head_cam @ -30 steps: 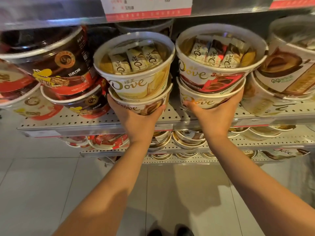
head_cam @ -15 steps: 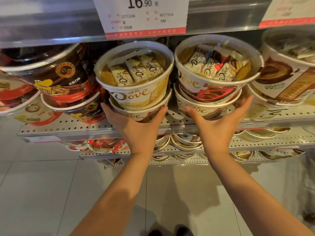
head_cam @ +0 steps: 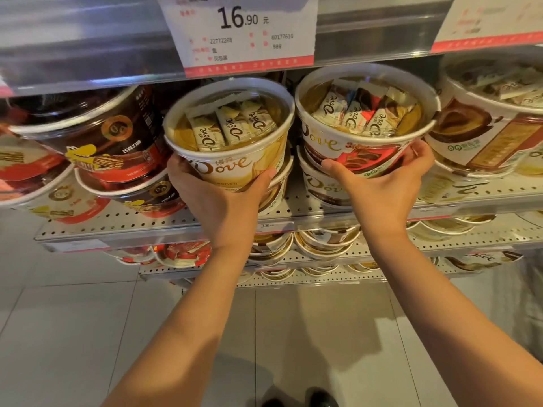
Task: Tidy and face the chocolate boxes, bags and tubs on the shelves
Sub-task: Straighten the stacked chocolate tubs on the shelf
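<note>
Two stacks of Dove chocolate tubs stand on a perforated metal shelf (head_cam: 164, 227). My left hand (head_cam: 217, 201) grips the gold-and-white top tub (head_cam: 232, 142) of the left stack from below, thumb on its left side and fingers on its right. My right hand (head_cam: 382, 186) cups the red-and-white top tub (head_cam: 361, 127) of the right stack, fingers around both sides. Each top tub tilts towards me, showing wrapped Dove bars through a clear lid. A lower tub (head_cam: 317, 186) sits under the right one, and another lower tub (head_cam: 279, 186) peeks out under the left one.
Dark brown and red wafer tubs (head_cam: 105, 142) are stacked to the left, brown-and-cream tubs (head_cam: 487, 133) to the right. A shelf edge with a 16.90 price card (head_cam: 241, 33) hangs close overhead. Lower shelves (head_cam: 440, 245) hold more tubs. Grey floor tiles lie below.
Both hands have slid up from the lower tubs of each stack onto the upper tubs and closed around them. The camera has moved closer, with the price card coming into view.
</note>
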Demonstrator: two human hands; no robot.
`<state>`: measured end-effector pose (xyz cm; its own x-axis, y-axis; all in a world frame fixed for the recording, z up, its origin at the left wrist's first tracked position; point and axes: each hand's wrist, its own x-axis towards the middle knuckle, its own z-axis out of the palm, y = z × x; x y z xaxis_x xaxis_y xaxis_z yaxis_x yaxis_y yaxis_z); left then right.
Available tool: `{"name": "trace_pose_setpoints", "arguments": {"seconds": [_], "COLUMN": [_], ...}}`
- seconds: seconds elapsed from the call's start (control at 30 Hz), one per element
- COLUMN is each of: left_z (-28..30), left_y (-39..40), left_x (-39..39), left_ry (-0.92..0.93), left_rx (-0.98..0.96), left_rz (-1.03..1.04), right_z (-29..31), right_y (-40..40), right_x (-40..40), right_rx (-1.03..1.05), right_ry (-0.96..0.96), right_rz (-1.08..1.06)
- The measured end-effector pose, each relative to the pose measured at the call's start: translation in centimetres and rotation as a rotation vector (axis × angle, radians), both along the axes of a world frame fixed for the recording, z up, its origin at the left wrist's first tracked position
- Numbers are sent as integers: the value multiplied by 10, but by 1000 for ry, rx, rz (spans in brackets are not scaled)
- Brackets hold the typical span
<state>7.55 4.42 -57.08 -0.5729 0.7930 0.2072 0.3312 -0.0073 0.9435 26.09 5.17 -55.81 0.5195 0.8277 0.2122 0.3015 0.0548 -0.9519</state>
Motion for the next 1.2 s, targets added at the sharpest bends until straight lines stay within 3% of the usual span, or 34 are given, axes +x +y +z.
{"name": "trace_pose_setpoints", "arguments": {"seconds": [0.1, 0.2, 0.33, 0.73, 1.2], "left_z": [1, 4, 9, 5, 7], "left_y": [-1, -10, -15, -13, -15], "left_x": [-4, -4, -2, 0, 5], "left_ry": [-29, 108, 203, 113, 225], "left_rx": [-94, -14, 43, 101, 46], "left_rz": [-37, 72, 37, 37, 28], "right_z": [1, 1, 4, 20, 24], "right_y": [0, -3, -8, -2, -4], "right_x": [10, 26, 36, -11, -9], "right_rx": [-19, -31, -18, -62, -84], "right_ry": [-6, -11, -88, -122, -114], "right_rz": [76, 194, 279, -9, 36]}}
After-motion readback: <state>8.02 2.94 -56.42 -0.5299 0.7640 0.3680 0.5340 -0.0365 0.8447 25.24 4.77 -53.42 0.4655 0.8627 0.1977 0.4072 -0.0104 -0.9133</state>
